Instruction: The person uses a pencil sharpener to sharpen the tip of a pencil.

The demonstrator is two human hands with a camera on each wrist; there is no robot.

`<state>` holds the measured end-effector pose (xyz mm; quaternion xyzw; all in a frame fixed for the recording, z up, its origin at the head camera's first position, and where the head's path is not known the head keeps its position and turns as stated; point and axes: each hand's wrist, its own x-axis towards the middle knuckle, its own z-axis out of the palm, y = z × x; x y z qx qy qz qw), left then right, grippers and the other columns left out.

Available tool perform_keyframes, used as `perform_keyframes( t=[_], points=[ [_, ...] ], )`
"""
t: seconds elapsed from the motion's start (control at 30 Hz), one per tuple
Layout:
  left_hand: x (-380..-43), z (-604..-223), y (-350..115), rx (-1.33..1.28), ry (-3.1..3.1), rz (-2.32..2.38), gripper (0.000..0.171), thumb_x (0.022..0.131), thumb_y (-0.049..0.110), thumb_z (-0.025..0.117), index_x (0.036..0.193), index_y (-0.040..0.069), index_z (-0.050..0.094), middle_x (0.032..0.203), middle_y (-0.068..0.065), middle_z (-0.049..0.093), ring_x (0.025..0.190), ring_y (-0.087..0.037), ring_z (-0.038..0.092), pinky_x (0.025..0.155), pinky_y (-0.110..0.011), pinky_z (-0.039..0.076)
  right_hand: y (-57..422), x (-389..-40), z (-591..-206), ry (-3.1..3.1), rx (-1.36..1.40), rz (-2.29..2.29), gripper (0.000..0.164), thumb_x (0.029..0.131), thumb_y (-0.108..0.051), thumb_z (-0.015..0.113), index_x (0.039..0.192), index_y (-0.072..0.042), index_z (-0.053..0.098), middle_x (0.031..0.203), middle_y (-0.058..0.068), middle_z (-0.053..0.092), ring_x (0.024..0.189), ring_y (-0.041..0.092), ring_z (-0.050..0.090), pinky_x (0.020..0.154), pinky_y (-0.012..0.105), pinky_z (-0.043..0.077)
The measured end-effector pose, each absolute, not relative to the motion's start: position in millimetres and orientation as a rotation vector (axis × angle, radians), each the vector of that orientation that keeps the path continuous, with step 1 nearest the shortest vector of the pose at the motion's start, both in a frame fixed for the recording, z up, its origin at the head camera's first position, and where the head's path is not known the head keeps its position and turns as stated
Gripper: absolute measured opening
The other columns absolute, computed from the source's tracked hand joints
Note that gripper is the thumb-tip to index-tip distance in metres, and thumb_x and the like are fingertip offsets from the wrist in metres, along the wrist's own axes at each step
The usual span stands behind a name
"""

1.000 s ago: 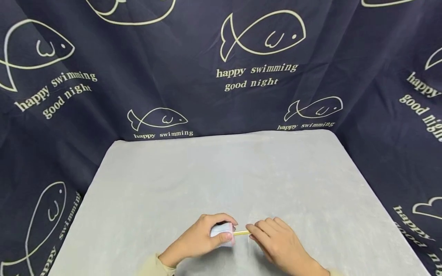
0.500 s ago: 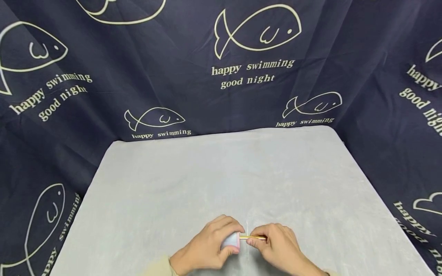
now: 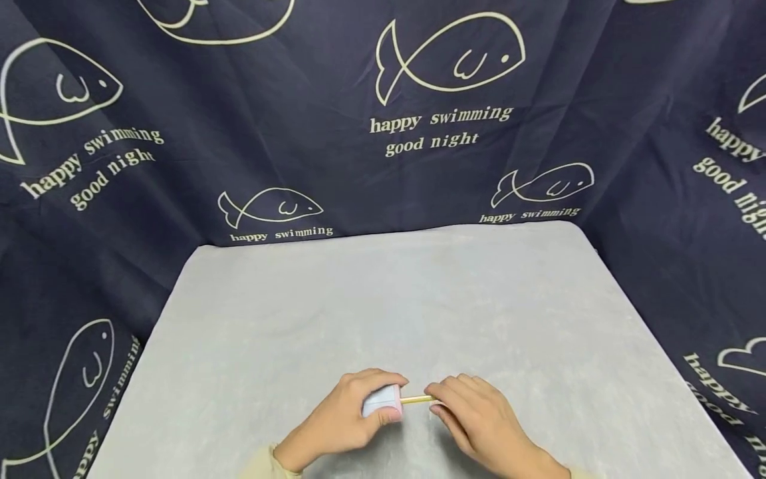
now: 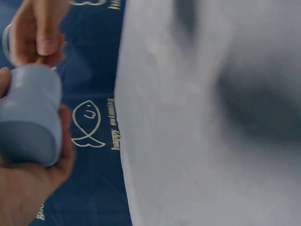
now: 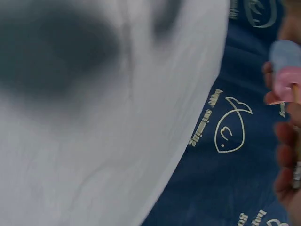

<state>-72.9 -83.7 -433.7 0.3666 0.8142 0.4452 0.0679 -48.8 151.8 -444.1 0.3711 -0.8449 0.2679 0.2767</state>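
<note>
In the head view my left hand (image 3: 338,416) grips a light blue pencil sharpener (image 3: 380,400) with a pink end, its thumb below and its fingers over the top. A thin gold pencil (image 3: 414,400) sticks out of the pink end. My right hand (image 3: 481,422) pinches the pencil a short way from the sharpener and covers its far part. The left wrist view shows the sharpener's rounded blue body (image 4: 35,101) in the left palm. In the right wrist view the pencil enters a hole in the pink end (image 5: 286,84).
A pale grey cloth covers the table (image 3: 389,306) under the hands. Dark blue curtains (image 3: 347,166) with fish drawings and lettering hang behind it and at both sides.
Over the last second the right hand has rolled on the pencil, thumb side turning up and then back down. Since half a second ago the sharpener has shifted slightly left.
</note>
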Motion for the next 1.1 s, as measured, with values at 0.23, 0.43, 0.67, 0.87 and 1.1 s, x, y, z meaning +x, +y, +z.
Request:
perform_keyframes(
  t=[0.23, 0.43, 0.67, 0.87, 1.1],
  points=[
    [-81, -424, -85, 0.852, 1.898, 1.539, 0.034, 0.097, 0.026, 0.055, 0.121, 0.003, 0.063, 0.102, -0.020, 0.067, 0.079, 0.001, 0.056, 0.071, -0.021, 0.051, 147, -54, -435, -1.902, 1.040, 0.434, 0.034, 0.102, -0.023, 0.045, 0.081, -0.008, 0.066, 0.067, -0.007, 0.051, 0.053, 0.004, 0.035, 0.049, 0.012, 0.025],
    [-74, -423, -75, 0.990, 2.008, 1.547, 0.030, 0.094, 0.018, 0.059, 0.119, 0.002, 0.064, 0.099, -0.016, 0.069, 0.078, 0.001, 0.055, 0.069, -0.018, 0.049, 147, -49, -433, -1.953, 1.001, 0.448, 0.039, 0.103, -0.028, 0.042, 0.075, -0.012, 0.064, 0.060, -0.009, 0.039, 0.049, -0.001, 0.024, 0.044, 0.008, 0.019],
    [-60, -434, -64, 1.738, 2.655, 1.230, 0.037, 0.100, 0.033, 0.046, 0.121, 0.007, 0.061, 0.109, -0.003, 0.065, 0.098, -0.011, 0.060, 0.086, -0.018, 0.047, 159, -38, -414, -2.836, 0.863, 1.233, 0.018, 0.090, -0.033, 0.063, 0.074, -0.025, 0.069, 0.057, -0.019, 0.046, 0.050, -0.008, 0.030, 0.047, 0.012, 0.028],
    [-61, -433, -66, 2.023, 2.852, 0.850, 0.041, 0.102, 0.038, 0.036, 0.121, 0.009, 0.058, 0.110, -0.004, 0.063, 0.091, -0.012, 0.058, 0.084, -0.020, 0.047, 165, -44, -409, -3.025, 0.695, 1.811, 0.017, 0.089, -0.029, 0.064, 0.079, -0.016, 0.071, 0.057, -0.013, 0.047, 0.049, -0.003, 0.032, 0.046, 0.019, 0.031],
    [-72, -420, -73, 1.471, 2.540, 1.265, 0.032, 0.095, 0.025, 0.058, 0.120, 0.006, 0.062, 0.105, -0.005, 0.069, 0.086, -0.004, 0.061, 0.073, -0.015, 0.049, 161, -41, -423, -2.376, 0.995, 0.700, 0.014, 0.098, -0.024, 0.052, 0.098, -0.016, 0.064, 0.078, -0.015, 0.058, 0.063, -0.003, 0.047, 0.055, 0.013, 0.038]
  ],
)
